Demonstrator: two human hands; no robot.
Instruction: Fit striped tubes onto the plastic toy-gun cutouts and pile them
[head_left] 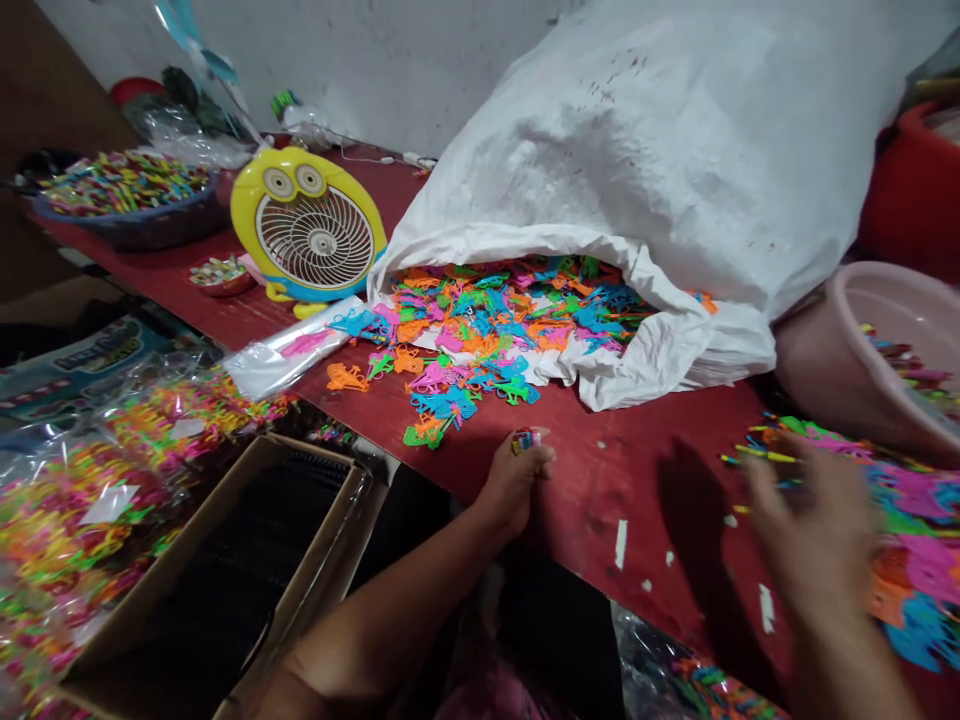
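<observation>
The work surface is a flat red tabletop with worn white marks, set against a plain grey wall. A white woven sack lies on it, mouth open toward the person; flat, perforated plastic pieces in orange, blue, green and pink spill from it. A rounded yellow fan stands left of the mouth, beside glossy clear film sleeves. A smooth pink tub stands at right. Below the table edge, an open cardboard carton sits beside filled transparent bags.

The left hand rests at the near table edge, forearm angled inward, fingers curled around a small multicoloured bundle. The right hand, motion-blurred, extends beside the right-hand pile of coloured pieces; whether its fingers pinch anything cannot be determined.
</observation>
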